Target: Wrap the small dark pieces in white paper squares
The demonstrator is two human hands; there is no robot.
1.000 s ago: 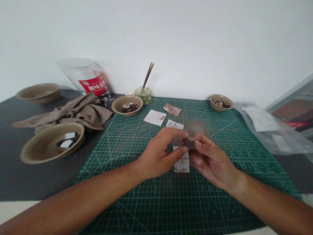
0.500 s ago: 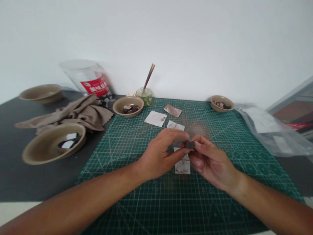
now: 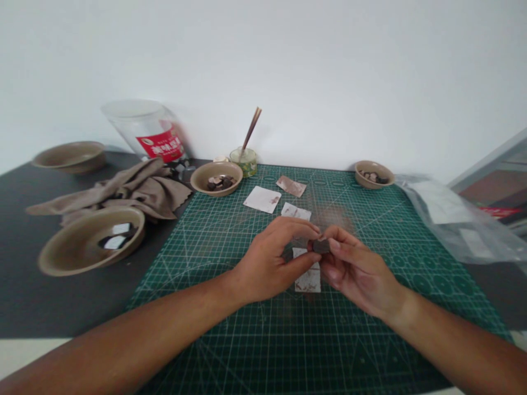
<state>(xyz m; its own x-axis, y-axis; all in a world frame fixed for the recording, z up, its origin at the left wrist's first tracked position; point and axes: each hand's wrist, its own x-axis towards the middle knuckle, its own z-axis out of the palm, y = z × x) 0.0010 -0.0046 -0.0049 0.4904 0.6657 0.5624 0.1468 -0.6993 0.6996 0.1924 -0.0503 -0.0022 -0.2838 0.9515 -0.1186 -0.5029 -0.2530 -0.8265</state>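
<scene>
Between the fingertips of both hands is a small dark brown piece (image 3: 321, 246), held above the green cutting mat (image 3: 247, 340). My left hand (image 3: 274, 260) pinches its left side with thumb and fingers. From the right, my right hand (image 3: 358, 269) grips the same piece between thumb and fingers. Under the hands lies a stained white paper piece (image 3: 308, 281), partly hidden by them. Another stained paper (image 3: 296, 212) is just behind my left hand, with a white square sheet (image 3: 262, 199) and a brown-smeared sheet (image 3: 291, 186) farther back.
Bowls with dark pieces stand at back left (image 3: 216, 179), back right (image 3: 374, 174) and front left (image 3: 93, 241). A green cup (image 3: 244, 161) holds sticks. Left are a cloth (image 3: 123, 189), a clear jar (image 3: 144, 131) and another bowl (image 3: 69, 158); right, a plastic bag (image 3: 457, 219).
The dark piece has shifted and tilted slightly between the fingertips. Both hands stay in nearly the same place.
</scene>
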